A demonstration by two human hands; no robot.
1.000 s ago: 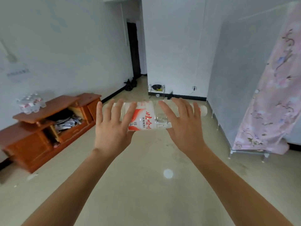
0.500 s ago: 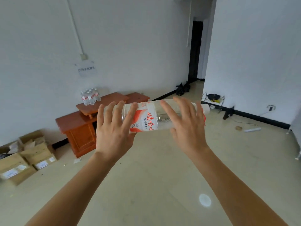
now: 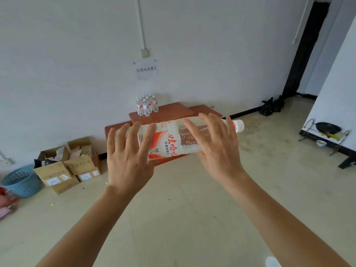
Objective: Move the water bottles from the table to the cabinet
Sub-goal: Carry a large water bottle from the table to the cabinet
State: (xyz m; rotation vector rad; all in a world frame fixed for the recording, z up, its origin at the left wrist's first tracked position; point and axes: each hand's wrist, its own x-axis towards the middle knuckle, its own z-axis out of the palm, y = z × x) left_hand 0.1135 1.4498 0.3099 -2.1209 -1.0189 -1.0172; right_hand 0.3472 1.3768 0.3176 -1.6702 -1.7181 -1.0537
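Reaching forward with both arms. Carrying a large water bottle (image 3: 169,141) sideways between the left hand (image 3: 129,158) and the right hand (image 3: 217,149), with its white cap poking out past the right hand. Pressing it with straight, spread fingers laid flat on its near side, neither hand curled shut, with thumbs out of sight. Facing, just beyond the hands, a brown cabinet (image 3: 173,110) with small bottles (image 3: 146,106) clustered on top, under a paper sign (image 3: 146,69). Same flat-fingered hold as half a second earlier, but now squared up to the cabinet, then off beyond the left hand, with cardboard boxes (image 3: 67,166) and a blue basket (image 3: 21,182) left of the left hand.
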